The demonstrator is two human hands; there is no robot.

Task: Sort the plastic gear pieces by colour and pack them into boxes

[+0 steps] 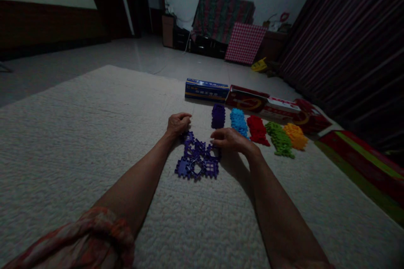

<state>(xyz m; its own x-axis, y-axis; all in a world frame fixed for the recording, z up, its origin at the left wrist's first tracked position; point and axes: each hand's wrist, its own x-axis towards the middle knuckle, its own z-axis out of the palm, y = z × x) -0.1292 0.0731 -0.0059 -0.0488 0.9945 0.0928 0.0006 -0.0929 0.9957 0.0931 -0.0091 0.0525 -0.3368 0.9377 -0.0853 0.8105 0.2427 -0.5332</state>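
Purple interlocking plastic tiles (197, 148) with toothed edges lie joined in a flat patch in front of me; some have open or window-like centres. My left hand (179, 124) is closed at the patch's upper left, its curled fingers beside a purple corner tile (188, 137). Over the upper right tile (213, 152) is my right hand (229, 139), with thumb and fingers drawn together. Whatever either hand pinches is too dark and small to make out. Beyond the hands stands a stack of dark purple tiles (218, 116).
Piles of blue (239, 122), red (258, 130), green (279, 139) and orange tiles (295, 136) extend to the right on a pale quilted mat (126, 143). Behind them are a blue box (206, 90) and red boxes (248, 98). A red-and-green box (366, 164) lies far right.
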